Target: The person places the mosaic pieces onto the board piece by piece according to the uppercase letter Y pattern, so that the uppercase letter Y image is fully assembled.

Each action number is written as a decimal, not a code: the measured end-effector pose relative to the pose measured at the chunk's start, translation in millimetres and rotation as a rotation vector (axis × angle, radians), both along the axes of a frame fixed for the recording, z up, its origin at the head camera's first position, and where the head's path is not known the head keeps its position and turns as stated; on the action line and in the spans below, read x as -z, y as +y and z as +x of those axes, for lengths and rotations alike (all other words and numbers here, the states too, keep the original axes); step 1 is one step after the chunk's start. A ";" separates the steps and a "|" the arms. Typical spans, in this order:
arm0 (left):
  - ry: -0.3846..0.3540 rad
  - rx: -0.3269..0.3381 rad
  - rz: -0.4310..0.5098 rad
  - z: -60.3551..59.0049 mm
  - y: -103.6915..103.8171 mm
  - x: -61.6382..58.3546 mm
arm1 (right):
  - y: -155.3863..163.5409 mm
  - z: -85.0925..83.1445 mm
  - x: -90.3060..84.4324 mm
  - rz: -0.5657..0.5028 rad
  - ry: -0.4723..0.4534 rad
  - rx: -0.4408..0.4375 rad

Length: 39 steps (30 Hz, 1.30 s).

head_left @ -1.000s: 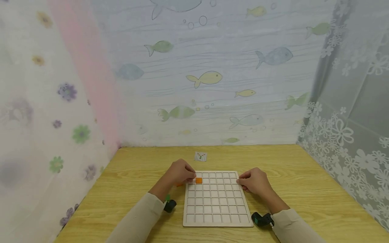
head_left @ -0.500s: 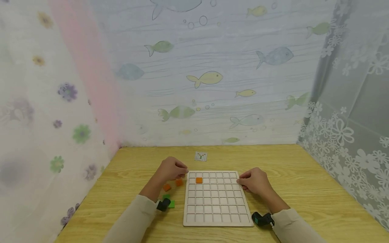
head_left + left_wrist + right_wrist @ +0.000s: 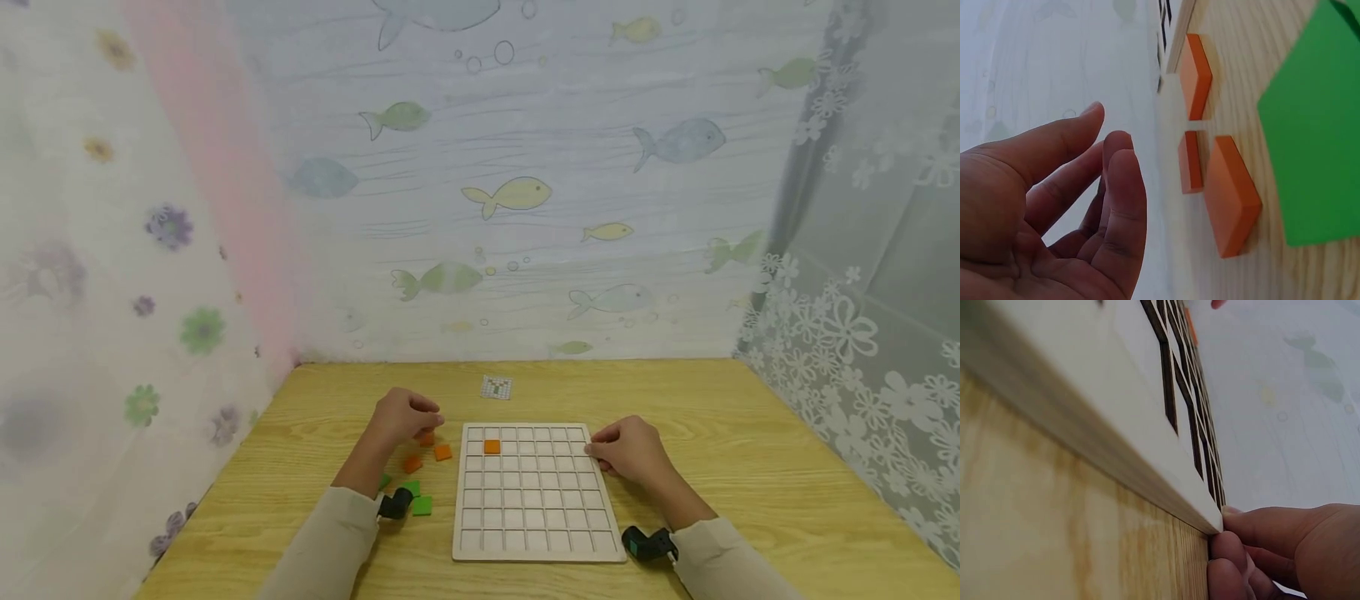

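A pale wooden grid board [image 3: 534, 480] lies on the table with one orange square tile [image 3: 492, 447] set in a cell near its far left corner. My left hand [image 3: 405, 415] hovers just left of the board, over loose orange tiles [image 3: 443, 452]. In the left wrist view its thumb and fingers are relaxed and apart, with nothing between them; orange tiles [image 3: 1232, 197] lie just beyond the fingertips. My right hand [image 3: 630, 448] pinches the board's right edge, thumb on top and fingers at the side and underneath, as the right wrist view shows.
Green square tiles [image 3: 422, 505] lie near the left wrist, partly hidden by the wrist camera [image 3: 395, 504]. Behind the board is a small printed pattern card [image 3: 497, 387]. Fabric curtains with fish and flowers enclose the wooden table [image 3: 675, 392].
My left hand has drawn back leftward from the board to above the loose orange tiles, uncovering them and the green ones. The right hand stays on the board's edge.
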State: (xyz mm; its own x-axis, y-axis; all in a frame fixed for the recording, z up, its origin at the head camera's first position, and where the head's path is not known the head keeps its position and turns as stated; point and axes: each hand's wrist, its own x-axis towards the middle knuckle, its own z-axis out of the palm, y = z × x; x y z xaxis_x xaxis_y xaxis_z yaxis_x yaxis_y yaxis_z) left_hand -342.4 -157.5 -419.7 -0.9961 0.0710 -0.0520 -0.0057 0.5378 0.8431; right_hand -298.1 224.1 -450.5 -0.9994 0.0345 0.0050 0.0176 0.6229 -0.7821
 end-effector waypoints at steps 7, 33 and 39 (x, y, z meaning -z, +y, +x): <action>-0.023 -0.027 -0.044 -1.2 -6.7 4.1 | 0.6 1.5 1.2 -0.017 -0.002 -0.005; -0.085 -0.019 -0.063 -5.2 -17.8 15.5 | -0.6 1.6 -0.8 -0.009 -0.003 0.003; -0.079 -0.019 -0.081 -6.6 -17.0 17.4 | -0.1 1.7 -0.4 -0.006 -0.001 0.005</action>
State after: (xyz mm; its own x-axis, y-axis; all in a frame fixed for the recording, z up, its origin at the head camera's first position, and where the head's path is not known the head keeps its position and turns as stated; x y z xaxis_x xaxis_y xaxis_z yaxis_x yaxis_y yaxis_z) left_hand -349.0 -174.5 -437.1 -0.9898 0.0444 -0.1352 -0.0812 0.6036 0.7932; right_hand -296.4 224.0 -450.1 -0.9992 0.0398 0.0034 0.0220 0.6178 -0.7860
